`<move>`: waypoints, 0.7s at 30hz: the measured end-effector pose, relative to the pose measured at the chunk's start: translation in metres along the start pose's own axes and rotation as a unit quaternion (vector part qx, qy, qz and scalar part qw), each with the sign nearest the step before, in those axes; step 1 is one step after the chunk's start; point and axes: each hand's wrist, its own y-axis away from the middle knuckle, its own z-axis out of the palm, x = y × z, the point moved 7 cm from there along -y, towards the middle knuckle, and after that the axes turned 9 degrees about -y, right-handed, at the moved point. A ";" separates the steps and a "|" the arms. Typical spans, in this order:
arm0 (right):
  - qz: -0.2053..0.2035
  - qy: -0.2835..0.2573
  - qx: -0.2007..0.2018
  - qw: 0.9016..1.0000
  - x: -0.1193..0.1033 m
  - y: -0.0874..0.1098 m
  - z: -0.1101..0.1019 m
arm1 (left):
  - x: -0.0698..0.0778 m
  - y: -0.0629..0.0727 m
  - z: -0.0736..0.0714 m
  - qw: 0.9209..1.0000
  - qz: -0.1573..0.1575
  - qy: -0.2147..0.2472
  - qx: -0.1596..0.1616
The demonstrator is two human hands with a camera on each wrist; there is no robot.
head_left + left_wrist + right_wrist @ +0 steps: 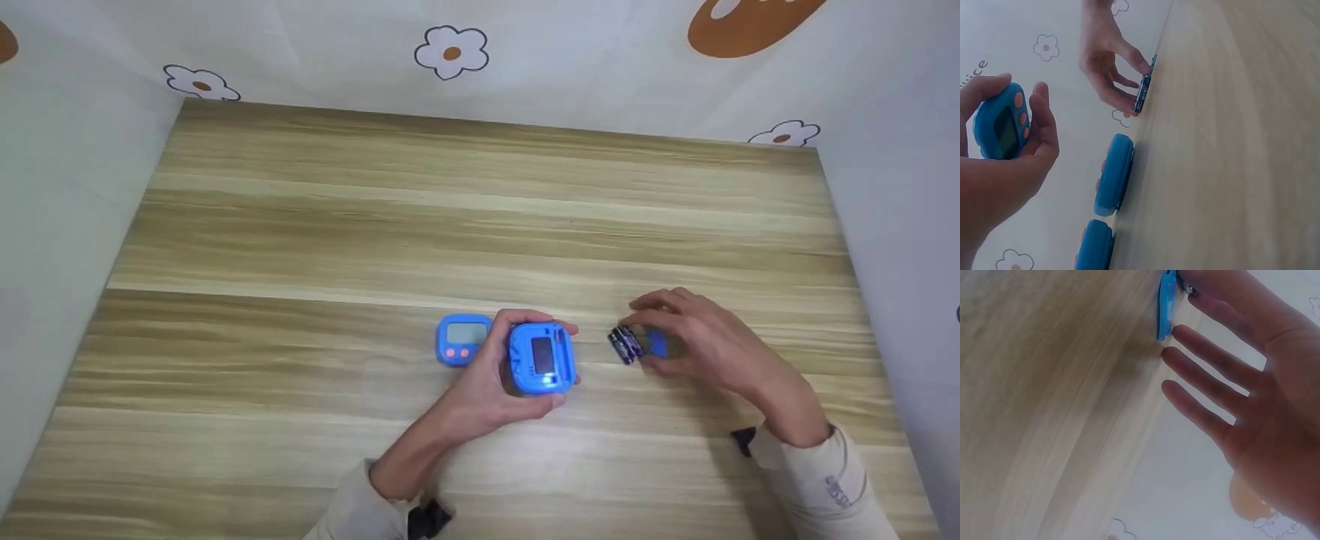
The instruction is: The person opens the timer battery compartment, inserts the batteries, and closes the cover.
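My left hand [487, 379] grips a blue digital timer [542, 360], its back turned up and the battery slot uncovered. In the left wrist view its pink buttons and grey screen show. Over at the right, my right hand [709, 337] pinches at small dark AA-type batteries [625, 345], lying side by side close to the tabletop. Thumb and finger are at the ends of one battery [1143, 93] in the left wrist view; the other fingers [1207, 394] are extended. A small blue plastic piece [658, 343] lies under this hand, partly covered.
A second blue timer [461, 341] lies screen up on the wood-grain table [450, 225], partly behind my left hand. Two blue timers, one nearer [1095, 247] and one farther [1114, 174], stand out in the left wrist view. Pale patterned cloth [337, 52] borders the table.
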 end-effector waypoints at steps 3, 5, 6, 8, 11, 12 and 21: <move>0.006 -0.001 0.005 1.000 0.001 0.000 0.000 | 0.001 0.000 0.000 1.000 -0.005 -0.001 0.004; 0.006 -0.004 0.018 1.000 0.000 0.001 -0.002 | 0.006 0.000 0.000 1.000 -0.005 -0.002 0.005; 0.001 -0.005 0.030 1.000 -0.002 0.002 -0.005 | 0.009 0.000 0.001 1.000 -0.004 -0.002 0.005; -0.014 -0.008 0.060 0.998 -0.010 0.004 -0.011 | 0.015 0.001 0.002 1.000 -0.002 -0.003 0.004; -0.058 -0.025 0.113 0.992 -0.033 0.005 -0.025 | 0.022 0.001 0.003 1.000 0.004 -0.002 0.002; -0.075 -0.039 0.128 0.988 -0.042 0.005 -0.030 | 0.022 0.001 0.003 1.000 0.005 -0.006 0.002; -0.126 -0.182 0.180 0.959 -0.110 -0.004 -0.029 | -0.001 0.000 0.000 0.999 0.013 -0.042 0.004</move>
